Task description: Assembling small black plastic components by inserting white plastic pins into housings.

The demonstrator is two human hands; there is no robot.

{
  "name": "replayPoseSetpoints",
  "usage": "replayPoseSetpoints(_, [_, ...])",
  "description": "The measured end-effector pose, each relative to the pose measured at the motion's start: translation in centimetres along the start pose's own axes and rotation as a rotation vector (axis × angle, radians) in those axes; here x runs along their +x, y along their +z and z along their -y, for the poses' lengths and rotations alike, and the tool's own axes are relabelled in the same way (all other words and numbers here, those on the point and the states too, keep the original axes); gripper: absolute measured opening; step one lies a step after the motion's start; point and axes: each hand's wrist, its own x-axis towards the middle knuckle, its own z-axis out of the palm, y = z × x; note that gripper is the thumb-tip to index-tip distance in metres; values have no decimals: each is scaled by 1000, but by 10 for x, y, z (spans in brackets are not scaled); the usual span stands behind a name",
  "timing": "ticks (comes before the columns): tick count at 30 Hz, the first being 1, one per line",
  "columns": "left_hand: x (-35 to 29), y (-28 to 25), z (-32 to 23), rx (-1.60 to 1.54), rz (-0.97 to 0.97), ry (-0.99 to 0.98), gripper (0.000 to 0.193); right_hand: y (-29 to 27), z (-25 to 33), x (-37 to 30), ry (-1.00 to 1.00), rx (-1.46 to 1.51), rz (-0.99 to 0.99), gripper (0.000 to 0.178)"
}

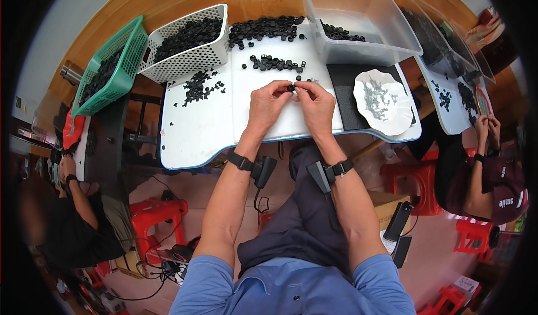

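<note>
Both hands meet over the near middle of the white table, fingertips almost touching. My left hand (265, 105) pinches a small round black part (291, 87) between thumb and forefinger. From the other side, the fingers of my right hand (317, 105) are pinched together at the same part; whether they hold a second tiny piece is too small to tell. Just beyond the fingers lies a loose cluster of round black parts (274, 63). A scalloped white dish (398, 122) with small pale translucent pieces stands to the right on a black mat (343, 105).
At the back are a green basket (119, 74), a white perforated basket (193, 54) and a clear plastic bin (370, 49), all with black parts. Small black pieces (199, 88) lie on the left. Co-workers sit at both sides; red stools (159, 220) stand on the floor.
</note>
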Motion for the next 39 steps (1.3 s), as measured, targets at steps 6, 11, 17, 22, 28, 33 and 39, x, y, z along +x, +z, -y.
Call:
replayPoseSetpoints(6, [-1,-1,-10,-2,5,-3,27,-2,-2,1,44,45,14,14])
replayPoseSetpoints(11, [-2,-2,-12,41,8,-17,27,-2,-2,2,53,61,16,14])
replayPoseSetpoints(17, [0,-3,-8,13,26,-56,27,-2,-3,3,58,73,19,13])
replayPoseSetpoints(22, [0,-2,-13,44,28,1,24,-3,-5,4,31,105,1,12])
replayPoseSetpoints(28, [-1,-3,-6,38,9,-7,25,-3,-4,4,31,52,40,12])
replayPoseSetpoints(33, [-1,-1,-6,23,-5,7,24,-6,-3,5,28,68,68,12])
replayPoseSetpoints(39, [-1,-2,-8,67,-13,20,25,-7,-1,6,62,86,86,11])
